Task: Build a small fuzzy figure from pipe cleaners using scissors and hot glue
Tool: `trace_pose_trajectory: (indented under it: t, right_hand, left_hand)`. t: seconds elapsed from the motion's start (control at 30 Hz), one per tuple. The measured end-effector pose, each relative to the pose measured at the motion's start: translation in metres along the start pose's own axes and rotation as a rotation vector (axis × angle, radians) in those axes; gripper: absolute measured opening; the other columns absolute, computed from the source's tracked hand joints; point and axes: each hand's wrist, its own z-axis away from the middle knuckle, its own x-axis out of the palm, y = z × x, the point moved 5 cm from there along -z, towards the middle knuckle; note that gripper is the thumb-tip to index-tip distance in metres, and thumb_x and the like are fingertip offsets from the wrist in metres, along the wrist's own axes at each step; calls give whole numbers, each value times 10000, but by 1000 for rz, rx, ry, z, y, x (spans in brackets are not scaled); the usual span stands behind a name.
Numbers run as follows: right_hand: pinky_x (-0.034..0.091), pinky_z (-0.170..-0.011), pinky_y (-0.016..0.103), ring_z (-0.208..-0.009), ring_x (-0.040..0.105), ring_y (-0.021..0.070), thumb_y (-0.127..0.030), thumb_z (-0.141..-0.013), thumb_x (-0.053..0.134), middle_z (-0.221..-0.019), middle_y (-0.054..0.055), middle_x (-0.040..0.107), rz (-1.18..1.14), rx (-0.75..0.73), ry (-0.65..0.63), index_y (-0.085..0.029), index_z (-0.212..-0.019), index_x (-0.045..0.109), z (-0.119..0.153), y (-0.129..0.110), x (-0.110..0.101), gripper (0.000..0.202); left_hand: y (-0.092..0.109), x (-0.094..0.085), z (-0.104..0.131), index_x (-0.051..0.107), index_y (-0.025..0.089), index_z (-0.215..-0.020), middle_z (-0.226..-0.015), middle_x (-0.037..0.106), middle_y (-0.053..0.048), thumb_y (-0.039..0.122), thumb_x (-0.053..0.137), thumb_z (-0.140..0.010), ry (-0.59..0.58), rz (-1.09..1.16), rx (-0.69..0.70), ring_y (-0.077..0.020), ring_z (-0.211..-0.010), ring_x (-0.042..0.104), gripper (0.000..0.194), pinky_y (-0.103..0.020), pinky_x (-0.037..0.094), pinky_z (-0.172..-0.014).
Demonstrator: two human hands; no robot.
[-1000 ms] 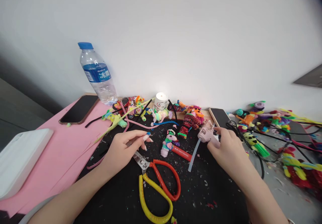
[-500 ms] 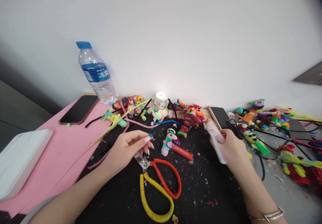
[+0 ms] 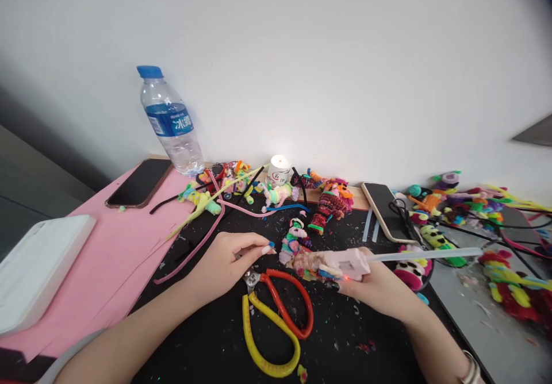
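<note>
My left hand [image 3: 228, 263] is closed in a pinch on a small blue piece [image 3: 271, 245], too small to make out well. In my right hand [image 3: 383, 292] is a pale pink hot glue gun [image 3: 332, 260], held level with its nozzle end pointing left towards the pinched piece, a short gap between them. A small red light glows on its body. A long translucent glue stick [image 3: 431, 253] juts out of its back. Just behind the nozzle lies a pipe-cleaner figure [image 3: 293, 235]. Scissors [image 3: 308, 309] with one red and one yellow handle rest below my left fingers, which partly hide the blades.
Pipe-cleaner dolls [image 3: 330, 206] and loose stems line the wall beside a paper cup [image 3: 279, 168]. A water bottle [image 3: 170, 122], a dark phone [image 3: 140, 183] and a white box [image 3: 47, 263] stand left. Right are another phone [image 3: 388, 208], two glue sticks [image 3: 368, 226] and more dolls [image 3: 502, 289].
My right hand has swung the glue gun leftward and turned it level, towards my left fingers. Glue sticks and a pink doll on the right are uncovered. The left hand keeps its pinch.
</note>
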Motion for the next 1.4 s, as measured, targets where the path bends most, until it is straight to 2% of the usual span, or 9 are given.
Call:
trace_pose_trajectory:
  t: [0.13, 0.33, 0.43, 0.53, 0.63, 0.73, 0.97, 1.17, 1.4]
  right_hand:
    - [479, -520, 237, -608, 593, 176, -333, -783, 625, -697, 23, 665, 82, -25, 41, -167, -895, 711, -2, 3, 2, 217]
    - [500, -584, 233, -712, 631, 187, -235, -787, 611, -821, 23, 697, 76, -39, 16, -188, -933, 704, -3, -4, 3, 179]
    - [483, -568, 229, -682, 615, 180, -224, -780, 612, -770, 24, 683, 85, -43, 6, -169, -884, 701, -4, -5, 5, 148]
    - [428, -497, 215, -588, 556, 150, -235, -778, 612, -654, 8, 622, 112, -15, 7, -156, -757, 664, -4, -2, 6, 97]
    - [336, -442, 201, -510, 451, 106, -275, -795, 608, -566, -29, 508, 126, 5, -7, -163, -644, 558, -4, -1, 7, 195]
    - [295, -456, 208, -518, 403, 92, -328, -818, 601, -583, -38, 454, 166, -19, -27, -167, -626, 488, -5, -3, 9, 274]
    - [326, -506, 228, -560, 466, 112, -436, -852, 559, -666, -3, 533, 264, -111, -52, -160, -762, 584, -7, -8, 12, 292]
    - [325, -541, 242, -587, 469, 117, -392, -926, 451, -686, 11, 522, 359, -180, -80, -158, -745, 563, -7, -15, 12, 316]
    - [343, -551, 249, -604, 489, 138, -397, -918, 457, -681, 35, 552, 440, -222, -70, -167, -754, 607, -9, -17, 13, 321]
  left_hand:
    - [0, 1, 0, 699, 194, -881, -879, 731, -2, 260, 507, -875, -3, -57, 51, -129, -746, 643, 204, -179, 465, -643]
    - [1, 2, 1, 699, 191, -880, -864, 732, 1, 262, 510, -877, -19, -58, 51, -123, -714, 638, 202, -173, 449, -610]
    - [1, 2, 1, 695, 191, -878, -853, 728, 9, 254, 507, -879, -26, -64, 57, -113, -691, 628, 198, -168, 440, -598]
    - [0, 3, 1, 693, 192, -880, -853, 725, 9, 261, 501, -882, -27, -66, 60, -113, -688, 623, 203, -171, 438, -601]
    - [0, 3, 1, 693, 192, -883, -864, 723, 3, 277, 498, -883, -23, -78, 56, -123, -704, 625, 213, -179, 438, -608]
    - [0, 4, 0, 691, 183, -875, -836, 717, -3, 301, 491, -883, -24, -95, 50, -129, -682, 612, 232, -190, 432, -596]
    - [3, 5, -1, 681, 195, -964, -919, 706, -11, 291, 462, -894, -68, -65, 61, -150, -784, 605, 249, -213, 425, -678]
    - [2, 8, -2, 653, 174, -922, -715, 626, 19, 322, 424, -907, -75, -90, 9, -108, -574, 472, 273, -209, 322, -523]
    - [6, 9, -5, 637, 171, -948, -800, 639, 5, 314, 398, -920, -89, -88, 54, -117, -635, 497, 280, -217, 339, -577]
